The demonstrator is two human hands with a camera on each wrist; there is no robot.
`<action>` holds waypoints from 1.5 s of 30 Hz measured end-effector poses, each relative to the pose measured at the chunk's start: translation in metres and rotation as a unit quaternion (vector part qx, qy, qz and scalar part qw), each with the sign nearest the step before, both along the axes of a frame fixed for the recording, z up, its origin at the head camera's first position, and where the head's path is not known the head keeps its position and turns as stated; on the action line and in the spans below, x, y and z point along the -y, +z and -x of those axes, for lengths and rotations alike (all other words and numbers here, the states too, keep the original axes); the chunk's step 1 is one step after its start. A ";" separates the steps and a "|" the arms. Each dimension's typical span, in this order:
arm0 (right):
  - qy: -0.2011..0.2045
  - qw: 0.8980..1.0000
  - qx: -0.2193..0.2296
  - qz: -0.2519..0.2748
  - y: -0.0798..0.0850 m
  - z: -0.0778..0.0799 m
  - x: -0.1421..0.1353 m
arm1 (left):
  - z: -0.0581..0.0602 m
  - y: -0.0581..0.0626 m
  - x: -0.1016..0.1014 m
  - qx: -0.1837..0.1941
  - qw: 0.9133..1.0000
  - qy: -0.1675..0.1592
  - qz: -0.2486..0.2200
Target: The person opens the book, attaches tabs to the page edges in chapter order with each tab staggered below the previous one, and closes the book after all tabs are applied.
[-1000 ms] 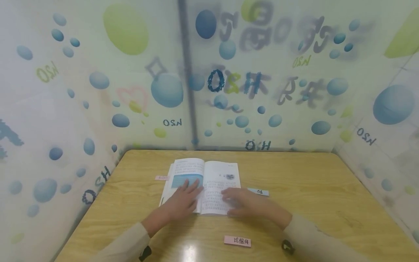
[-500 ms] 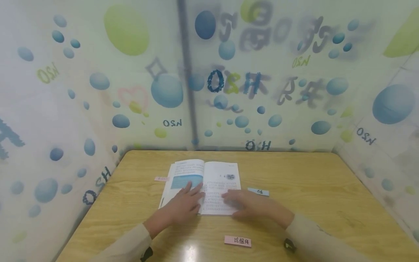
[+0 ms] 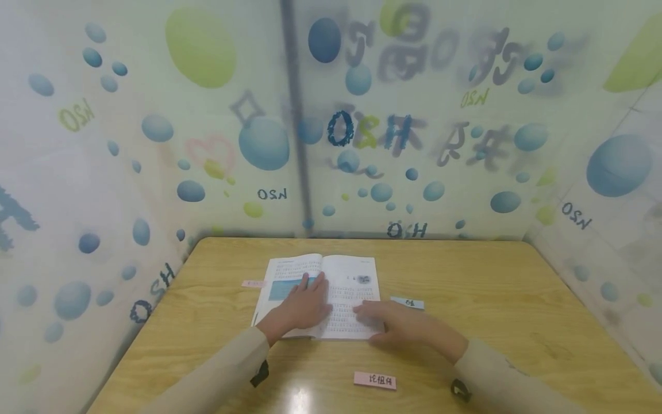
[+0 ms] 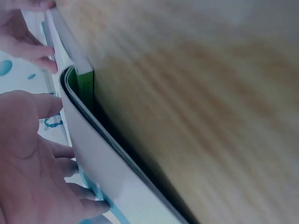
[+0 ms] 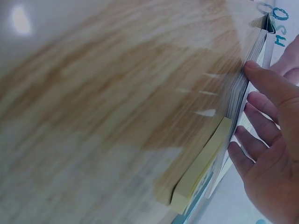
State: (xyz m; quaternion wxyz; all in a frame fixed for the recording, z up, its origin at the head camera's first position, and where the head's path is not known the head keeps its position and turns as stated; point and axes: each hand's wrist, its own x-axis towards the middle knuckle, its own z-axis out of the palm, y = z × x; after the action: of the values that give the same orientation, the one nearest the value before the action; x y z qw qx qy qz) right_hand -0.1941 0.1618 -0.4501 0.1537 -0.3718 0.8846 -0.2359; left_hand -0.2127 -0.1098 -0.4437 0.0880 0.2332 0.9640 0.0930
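An open book [image 3: 351,267] lies on the wooden table, a blue printed block on its left page and lines of text on the right. My left hand [image 3: 306,305] rests flat beside the spine, fingers extended over the inner left page. In the left wrist view, the fingers of that hand [image 4: 32,163] are spread along the page, and the book's cover edge [image 4: 107,154] bows up from the table. My right hand [image 3: 405,323] touches the right page's lower outer part. In the right wrist view, its thumb [image 5: 266,79] meets the page edges while the loosely bent fingers lie over the page.
A blue paper strip [image 3: 408,303] with handwriting lies right of the book. One pink strip [image 3: 374,380] is near the front, another [image 3: 253,283] at the book's left edge. Patterned walls [image 3: 434,149] border the table [image 3: 491,287] at back and sides.
My left hand has shifted right and slightly up, from the left page towards the spine. The left page lies flatter. My right hand has moved only slightly right.
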 end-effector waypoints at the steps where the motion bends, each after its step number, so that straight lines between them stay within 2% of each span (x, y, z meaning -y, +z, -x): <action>1: 0.000 1.000 0.000 -0.001 0.000 0.000 0.000 | 0.004 0.000 -0.003 0.005 1.000 0.010 0.002; 7: -0.001 1.000 -0.002 0.000 0.001 0.001 0.000 | 0.026 -0.005 -0.016 0.011 0.998 0.060 -0.003; 13: -0.002 1.000 0.005 -0.003 0.001 0.001 0.000 | 0.040 -0.007 -0.024 0.033 0.993 0.111 -0.023; 21: -0.005 1.000 -0.003 -0.008 0.002 0.000 0.001 | 0.055 -0.014 -0.025 0.044 0.989 0.137 -0.023; 25: -0.002 1.000 -0.001 -0.003 0.001 0.000 0.001 | 0.057 -0.020 -0.026 0.046 0.989 0.142 -0.024; 30: 0.000 1.000 0.001 0.005 0.001 0.000 0.000 | 0.056 -0.021 -0.026 0.043 0.989 0.143 -0.022; 34: -0.002 1.000 -0.001 0.002 0.002 -0.002 0.000 | 0.056 -0.022 -0.025 0.042 0.989 0.137 -0.024; 41: -0.002 1.000 -0.005 -0.010 0.004 -0.003 0.001 | 0.058 -0.031 -0.022 0.053 0.991 0.124 -0.023; 45: -0.004 1.000 -0.008 -0.010 0.004 -0.004 0.001 | 0.054 -0.028 -0.022 0.050 0.991 0.119 -0.018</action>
State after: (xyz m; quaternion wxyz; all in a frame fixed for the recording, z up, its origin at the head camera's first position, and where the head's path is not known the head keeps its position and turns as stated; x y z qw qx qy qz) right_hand -0.1905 0.1610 -0.4460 0.1497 -0.3684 0.8896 -0.2245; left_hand -0.2670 -0.0877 -0.4720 0.1199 0.1132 0.9775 0.1318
